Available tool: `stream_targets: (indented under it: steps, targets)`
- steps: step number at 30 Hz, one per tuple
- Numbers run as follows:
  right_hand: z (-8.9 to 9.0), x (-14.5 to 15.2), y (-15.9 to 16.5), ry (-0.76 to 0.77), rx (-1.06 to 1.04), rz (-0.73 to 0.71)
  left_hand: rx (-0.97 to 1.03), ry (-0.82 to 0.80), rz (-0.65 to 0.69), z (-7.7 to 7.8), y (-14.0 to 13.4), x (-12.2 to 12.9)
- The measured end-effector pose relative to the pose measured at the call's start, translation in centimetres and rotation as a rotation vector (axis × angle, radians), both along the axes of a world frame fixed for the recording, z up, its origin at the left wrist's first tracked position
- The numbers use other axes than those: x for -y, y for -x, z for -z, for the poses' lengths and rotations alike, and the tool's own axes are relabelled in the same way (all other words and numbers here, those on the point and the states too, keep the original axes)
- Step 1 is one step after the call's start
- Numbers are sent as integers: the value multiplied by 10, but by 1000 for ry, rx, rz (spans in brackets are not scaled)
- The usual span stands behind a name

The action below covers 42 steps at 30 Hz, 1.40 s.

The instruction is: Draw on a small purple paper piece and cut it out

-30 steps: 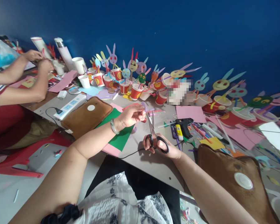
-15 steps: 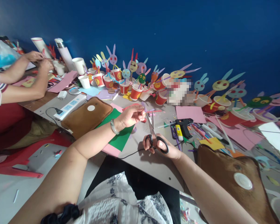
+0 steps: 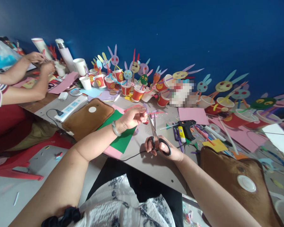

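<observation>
1. Craft room or classroom setup: grey worktable [image 3: 156, 167] against a blue wall [image 3: 180, 31].
2. Row of paper-cup bunny figures [image 3: 132, 78], coloured paper sheets [image 3: 194, 114], glue gun [image 3: 186, 126].
3. Co-worker's hands [image 3: 41, 63] crafting alongside.

Grey table [image 3: 153, 167], green paper [image 3: 120, 138], glue gun [image 3: 186, 126], paper cups [image 3: 138, 93]

my left hand [image 3: 132, 117] pinches a small purple paper scrap [image 3: 145, 108] over the grey table [image 3: 156, 167]. my right hand [image 3: 164, 149] grips black-handled scissors [image 3: 156, 134], blades slightly parted at the scrap. green paper [image 3: 120, 138] lies under my left wrist, a glue gun [image 3: 186, 126] just right of the blades.
</observation>
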State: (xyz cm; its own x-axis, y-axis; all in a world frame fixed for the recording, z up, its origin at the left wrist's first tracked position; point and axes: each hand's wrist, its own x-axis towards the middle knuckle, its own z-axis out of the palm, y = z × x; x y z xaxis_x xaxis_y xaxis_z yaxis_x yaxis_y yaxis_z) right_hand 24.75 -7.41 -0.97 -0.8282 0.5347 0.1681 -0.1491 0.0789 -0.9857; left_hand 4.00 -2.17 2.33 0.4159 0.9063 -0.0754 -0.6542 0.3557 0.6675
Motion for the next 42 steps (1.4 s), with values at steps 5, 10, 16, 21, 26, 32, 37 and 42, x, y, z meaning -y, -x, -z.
stream_targets:
  steps: [5,10,16,21,26,32,37,42]
  targets:
    - [-1,0,0,-6,3,0,4,1,4,-1,0,1]
    - [-4,0,2,-23,2,5,1,-7,3,-2,0,1]
    - [-3,0,1,-7,10,-4,-3,2,-2,-2,0,1]
    - [-2,0,0,-3,13,-1,-1,9,3,-2,0,1]
    - [-2,0,1,0,8,-1,7,-8,4,-2,0,1]
    - [-2,-1,0,-17,12,-14,0,11,-4,-3,-1,1]
    - [-1,-1,0,-14,13,-12,-6,17,-6,-3,-1,2]
    - [-1,-1,0,-2,8,-13,6,-1,1,-3,-1,1]
